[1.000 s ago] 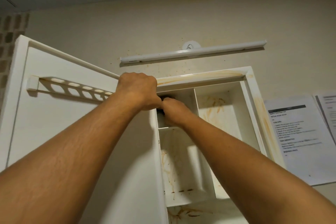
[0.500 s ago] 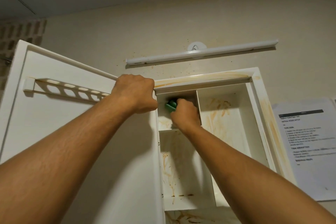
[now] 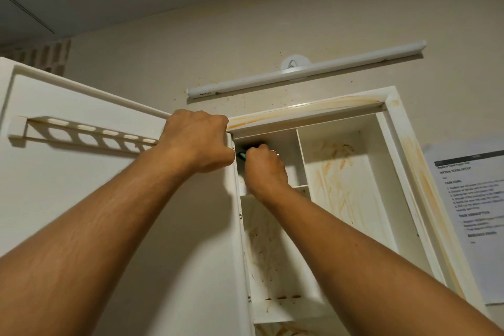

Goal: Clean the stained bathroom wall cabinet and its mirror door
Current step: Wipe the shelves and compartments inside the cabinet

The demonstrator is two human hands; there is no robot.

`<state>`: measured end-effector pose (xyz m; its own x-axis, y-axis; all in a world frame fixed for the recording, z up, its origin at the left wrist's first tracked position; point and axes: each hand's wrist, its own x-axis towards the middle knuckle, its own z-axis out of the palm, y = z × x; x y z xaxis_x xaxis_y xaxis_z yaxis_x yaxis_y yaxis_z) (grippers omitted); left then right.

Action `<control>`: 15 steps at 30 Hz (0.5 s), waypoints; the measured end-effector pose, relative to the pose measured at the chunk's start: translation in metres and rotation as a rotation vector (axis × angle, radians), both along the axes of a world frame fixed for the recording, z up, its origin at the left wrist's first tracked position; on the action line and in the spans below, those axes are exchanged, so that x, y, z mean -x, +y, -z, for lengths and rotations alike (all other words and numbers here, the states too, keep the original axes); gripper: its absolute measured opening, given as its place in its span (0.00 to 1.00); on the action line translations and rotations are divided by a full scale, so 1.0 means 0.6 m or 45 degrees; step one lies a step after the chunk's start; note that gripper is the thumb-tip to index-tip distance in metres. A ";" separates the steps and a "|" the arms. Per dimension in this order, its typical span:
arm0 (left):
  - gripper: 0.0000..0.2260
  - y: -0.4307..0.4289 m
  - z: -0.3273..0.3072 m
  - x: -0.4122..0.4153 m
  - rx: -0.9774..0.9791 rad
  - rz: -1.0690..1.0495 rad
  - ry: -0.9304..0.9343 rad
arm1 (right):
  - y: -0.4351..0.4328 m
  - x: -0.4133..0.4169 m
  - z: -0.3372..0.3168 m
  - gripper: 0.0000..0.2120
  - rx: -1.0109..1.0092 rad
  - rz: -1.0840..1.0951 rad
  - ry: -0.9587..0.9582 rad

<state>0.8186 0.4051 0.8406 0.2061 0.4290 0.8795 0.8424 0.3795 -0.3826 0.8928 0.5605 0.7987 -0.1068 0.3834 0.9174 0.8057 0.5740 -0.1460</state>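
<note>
Your left hand (image 3: 197,142) is clamped over the top corner of the open door (image 3: 81,199), which stands at 9 o'clock of the cabinet (image 3: 392,123). Your right hand (image 3: 266,170) is fisted round a green pad (image 3: 241,155). Only a sliver of the pad shows, at 10 o'clock of the knuckles, inside the cabinet's top-left cell.

The step in hand looks like scrubbing that cell. Press the pad flat and work short strokes from 12 down to 6, so loosened dirt drops to the shelf (image 3: 301,187), where you can wipe it off last. Hold the door firm so your pushing does not swing it.

The cell is tight. The hinge edge is just beside your fist at 9, the roof is close at 12 and the divider (image 3: 301,161) is near at 3. Turn your wrist rather than your elbow. There is more room in the tall cell at 3 o'clock, where brown streaks (image 3: 335,172) cover the back, and more streaks run down at 6. The lamp (image 3: 305,71) at 12 and the paper (image 3: 474,213) at 3 are outside the frame, well apart from your reach. The rack (image 3: 87,131) on the door sticks out at 9, so mind your forearm.
</note>
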 end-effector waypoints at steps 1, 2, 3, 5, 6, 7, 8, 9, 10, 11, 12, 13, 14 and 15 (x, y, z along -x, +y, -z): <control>0.21 0.000 0.000 0.001 -0.002 0.002 -0.004 | 0.000 0.003 -0.002 0.12 0.007 -0.025 -0.055; 0.21 0.001 0.000 0.003 -0.005 0.006 -0.005 | 0.000 0.006 -0.004 0.12 0.009 -0.044 -0.111; 0.21 0.002 0.000 0.004 -0.010 0.008 -0.002 | 0.000 0.008 -0.005 0.12 0.005 -0.050 -0.164; 0.22 0.003 -0.001 0.003 -0.010 0.012 -0.002 | 0.001 0.003 -0.011 0.13 -0.015 -0.021 -0.275; 0.22 0.003 -0.001 0.004 -0.004 0.012 -0.007 | 0.000 -0.003 -0.015 0.13 -0.024 -0.004 -0.333; 0.22 0.002 -0.001 0.003 -0.004 0.010 -0.008 | 0.000 -0.013 -0.019 0.14 -0.032 0.007 -0.396; 0.22 0.002 -0.002 0.004 -0.003 0.007 -0.005 | 0.002 -0.023 -0.024 0.16 -0.033 0.015 -0.461; 0.22 0.000 -0.002 0.004 -0.003 0.010 -0.008 | 0.003 -0.034 -0.028 0.17 -0.039 0.030 -0.527; 0.22 0.000 -0.003 0.004 -0.002 0.012 -0.016 | 0.006 -0.043 -0.030 0.18 -0.052 0.052 -0.582; 0.22 -0.001 -0.004 0.004 0.002 0.012 -0.024 | 0.008 -0.051 -0.029 0.19 -0.078 0.077 -0.610; 0.22 -0.002 -0.005 0.004 0.006 0.011 -0.024 | 0.010 -0.055 -0.026 0.19 -0.105 0.085 -0.595; 0.22 -0.001 -0.005 0.003 0.011 0.009 -0.020 | 0.011 -0.057 -0.022 0.19 -0.132 0.072 -0.541; 0.22 -0.001 -0.005 0.004 0.013 0.011 -0.017 | 0.012 -0.057 -0.019 0.16 -0.168 0.048 -0.471; 0.22 0.000 -0.005 0.004 0.016 0.016 -0.016 | 0.012 -0.057 -0.015 0.13 -0.190 0.028 -0.407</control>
